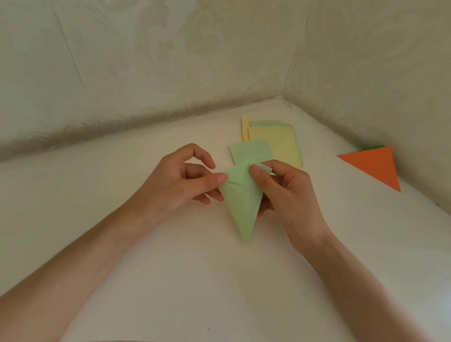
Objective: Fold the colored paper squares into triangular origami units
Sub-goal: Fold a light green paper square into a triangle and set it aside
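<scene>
Green paper (240, 203) is held over the table (233, 297), left hand (178, 182) pinching its left corner, right hand (285, 196) pinching the top flap; uneven pull could skew the crease

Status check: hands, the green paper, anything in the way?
Hands: left hand and right hand both pinch green paper at its wide end. Partly folded, tapering to a point. Beyond it, paper stack and orange triangle, not obstructing.

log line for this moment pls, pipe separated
left hand: pinches light green folded paper piece | right hand: pinches same piece | white table: yellow and green paper square stack, orange folded paper triangle
</scene>
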`<state>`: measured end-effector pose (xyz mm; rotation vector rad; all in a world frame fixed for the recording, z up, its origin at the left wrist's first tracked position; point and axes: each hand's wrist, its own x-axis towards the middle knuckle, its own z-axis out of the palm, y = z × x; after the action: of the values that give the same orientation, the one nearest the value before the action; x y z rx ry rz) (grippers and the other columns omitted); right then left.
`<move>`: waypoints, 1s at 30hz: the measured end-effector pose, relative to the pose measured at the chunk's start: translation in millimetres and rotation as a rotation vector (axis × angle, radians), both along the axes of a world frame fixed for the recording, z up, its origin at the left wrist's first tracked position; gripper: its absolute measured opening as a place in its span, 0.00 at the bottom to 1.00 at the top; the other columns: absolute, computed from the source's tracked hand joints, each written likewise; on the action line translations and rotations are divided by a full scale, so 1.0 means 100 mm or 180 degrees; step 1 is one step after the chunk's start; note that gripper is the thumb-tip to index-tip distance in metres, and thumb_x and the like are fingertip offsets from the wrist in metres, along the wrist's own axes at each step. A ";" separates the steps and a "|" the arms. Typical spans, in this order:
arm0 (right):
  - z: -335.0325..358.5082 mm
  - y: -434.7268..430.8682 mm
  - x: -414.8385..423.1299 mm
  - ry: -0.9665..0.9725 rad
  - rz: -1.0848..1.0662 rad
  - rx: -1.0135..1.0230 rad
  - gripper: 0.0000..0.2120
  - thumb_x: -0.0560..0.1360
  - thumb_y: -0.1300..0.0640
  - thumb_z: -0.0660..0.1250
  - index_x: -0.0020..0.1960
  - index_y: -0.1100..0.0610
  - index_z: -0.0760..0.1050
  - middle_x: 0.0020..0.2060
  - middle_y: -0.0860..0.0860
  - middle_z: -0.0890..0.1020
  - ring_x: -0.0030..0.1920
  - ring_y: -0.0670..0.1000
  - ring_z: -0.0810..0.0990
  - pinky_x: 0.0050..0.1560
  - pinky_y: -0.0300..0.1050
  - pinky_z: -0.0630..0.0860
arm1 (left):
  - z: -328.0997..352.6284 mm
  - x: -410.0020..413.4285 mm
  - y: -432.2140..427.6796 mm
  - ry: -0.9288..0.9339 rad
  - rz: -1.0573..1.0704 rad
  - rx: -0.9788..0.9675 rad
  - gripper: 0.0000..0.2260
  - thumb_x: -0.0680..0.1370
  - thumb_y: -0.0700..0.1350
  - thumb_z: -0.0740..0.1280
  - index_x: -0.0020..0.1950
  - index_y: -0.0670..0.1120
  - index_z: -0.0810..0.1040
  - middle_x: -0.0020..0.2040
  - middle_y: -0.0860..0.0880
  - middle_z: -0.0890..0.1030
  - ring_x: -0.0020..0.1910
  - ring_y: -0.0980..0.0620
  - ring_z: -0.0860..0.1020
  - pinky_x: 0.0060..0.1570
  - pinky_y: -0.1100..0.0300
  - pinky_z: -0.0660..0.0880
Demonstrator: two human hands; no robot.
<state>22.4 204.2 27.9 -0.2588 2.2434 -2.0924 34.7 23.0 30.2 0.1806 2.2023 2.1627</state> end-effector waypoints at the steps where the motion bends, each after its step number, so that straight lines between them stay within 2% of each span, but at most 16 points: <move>1: 0.00 0.00 0.00 -0.0010 0.0005 -0.0007 0.09 0.78 0.60 0.63 0.48 0.66 0.77 0.37 0.64 0.78 0.34 0.55 0.75 0.30 0.43 0.74 | 0.00 0.00 -0.01 -0.0076 -0.0070 0.0033 0.08 0.73 0.37 0.70 0.48 0.43 0.72 0.35 0.46 0.83 0.35 0.51 0.82 0.35 0.62 0.77; 4: 0.00 0.00 0.01 -0.0035 -0.0012 -0.0025 0.09 0.78 0.59 0.63 0.48 0.66 0.77 0.42 0.70 0.78 0.38 0.55 0.77 0.38 0.48 0.73 | -0.02 0.00 -0.03 -0.0215 -0.0372 0.0005 0.12 0.70 0.37 0.72 0.52 0.43 0.75 0.38 0.48 0.83 0.39 0.53 0.81 0.40 0.62 0.77; 7: -0.01 0.01 0.01 -0.0014 -0.0003 0.0002 0.09 0.78 0.59 0.64 0.47 0.65 0.77 0.40 0.66 0.78 0.39 0.54 0.75 0.41 0.50 0.71 | -0.02 0.00 -0.05 -0.0300 -0.0549 -0.0022 0.11 0.67 0.39 0.70 0.49 0.43 0.78 0.43 0.46 0.83 0.43 0.51 0.80 0.46 0.57 0.77; 10: -0.01 0.00 0.01 0.0045 0.0047 0.0078 0.13 0.76 0.55 0.66 0.45 0.66 0.76 0.36 0.61 0.75 0.37 0.54 0.71 0.39 0.49 0.67 | -0.01 0.01 -0.03 -0.0301 -0.0539 -0.0117 0.11 0.66 0.39 0.75 0.46 0.42 0.79 0.40 0.47 0.84 0.38 0.54 0.81 0.41 0.62 0.78; 14: -0.02 0.00 0.01 0.0053 0.0047 0.0119 0.13 0.78 0.57 0.65 0.45 0.69 0.74 0.35 0.60 0.74 0.36 0.54 0.69 0.38 0.49 0.65 | -0.01 0.00 -0.02 -0.0270 -0.0417 -0.0166 0.03 0.71 0.36 0.70 0.44 0.42 0.79 0.38 0.48 0.84 0.34 0.57 0.80 0.37 0.65 0.78; 17: -0.01 -0.01 0.01 0.0047 0.0037 0.0117 0.17 0.74 0.52 0.66 0.45 0.69 0.74 0.35 0.60 0.73 0.37 0.54 0.68 0.38 0.50 0.64 | 0.00 0.01 -0.03 -0.0245 -0.0415 -0.0198 0.04 0.73 0.34 0.68 0.46 0.41 0.79 0.39 0.47 0.84 0.35 0.56 0.80 0.37 0.66 0.77; 19: -0.01 -0.02 0.01 0.0042 0.0021 0.0109 0.18 0.72 0.49 0.65 0.45 0.67 0.75 0.35 0.62 0.74 0.37 0.54 0.69 0.38 0.51 0.64 | 0.00 0.01 -0.03 -0.0232 -0.0430 -0.0246 0.04 0.75 0.33 0.67 0.47 0.40 0.79 0.39 0.48 0.84 0.36 0.56 0.80 0.38 0.66 0.77; 22: 0.00 -0.02 0.02 0.0075 0.0077 0.0072 0.16 0.73 0.51 0.67 0.46 0.66 0.76 0.38 0.72 0.74 0.38 0.55 0.71 0.39 0.51 0.67 | -0.01 0.01 -0.04 -0.0205 -0.0415 -0.0350 0.05 0.76 0.33 0.66 0.47 0.41 0.79 0.39 0.49 0.84 0.36 0.55 0.81 0.38 0.65 0.77; 24: -0.02 0.00 0.01 0.0039 0.0194 0.0041 0.12 0.75 0.55 0.69 0.48 0.65 0.76 0.40 0.69 0.79 0.38 0.54 0.76 0.40 0.49 0.73 | -0.01 0.01 -0.04 -0.0192 -0.0372 -0.0376 0.05 0.76 0.33 0.66 0.46 0.42 0.79 0.39 0.48 0.84 0.36 0.54 0.81 0.38 0.65 0.77; 27: -0.01 0.00 0.03 -0.0051 0.0418 0.0216 0.08 0.72 0.62 0.71 0.50 0.62 0.77 0.40 0.52 0.85 0.40 0.48 0.83 0.43 0.43 0.79 | 0.00 0.01 -0.04 -0.0162 -0.0261 -0.0398 0.06 0.76 0.33 0.66 0.44 0.43 0.79 0.37 0.48 0.84 0.35 0.55 0.81 0.38 0.65 0.77; 30: -0.02 -0.02 0.04 -0.0155 0.0501 0.0150 0.05 0.73 0.67 0.69 0.49 0.62 0.77 0.40 0.53 0.83 0.37 0.51 0.83 0.39 0.46 0.81 | 0.02 0.01 -0.03 -0.0137 -0.0287 -0.0378 0.06 0.76 0.33 0.66 0.45 0.43 0.79 0.38 0.47 0.84 0.36 0.55 0.82 0.39 0.65 0.78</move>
<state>26.6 202.1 25.7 -0.3649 2.1650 -1.9436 36.1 19.6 32.0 0.2216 2.2445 1.9651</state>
